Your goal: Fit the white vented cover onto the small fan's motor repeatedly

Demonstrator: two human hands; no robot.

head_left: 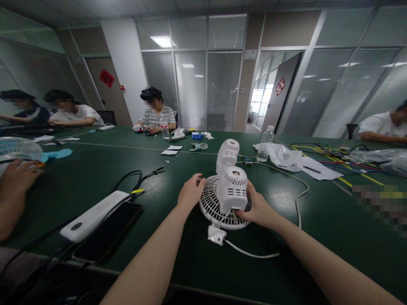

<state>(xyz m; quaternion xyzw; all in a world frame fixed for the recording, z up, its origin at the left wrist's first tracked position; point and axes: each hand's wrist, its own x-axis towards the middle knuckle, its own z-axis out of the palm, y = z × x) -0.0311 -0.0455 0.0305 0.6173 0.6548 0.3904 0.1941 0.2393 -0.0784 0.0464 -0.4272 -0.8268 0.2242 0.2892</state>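
A white round fan grille [210, 203] lies on the green table, with a white vented motor housing [233, 190] standing on it. My right hand [262, 207] is closed on the housing's lower right side, thumb near its bottom edge and the other fingers partly hidden behind it. At the grille's left rim is my left hand [190, 194], fingers slightly curved and apart, close to or touching the rim. Just behind stands a second white vented housing [227, 154]. A small white part [217, 235] with a cable lies in front of the grille.
Left are a white power strip [95, 216], a black phone [108, 231] and another person's hand [22, 178] by a fan grille. A water bottle [265, 144], plastic bag [284, 154] and wires lie right. A person [157, 112] sits opposite.
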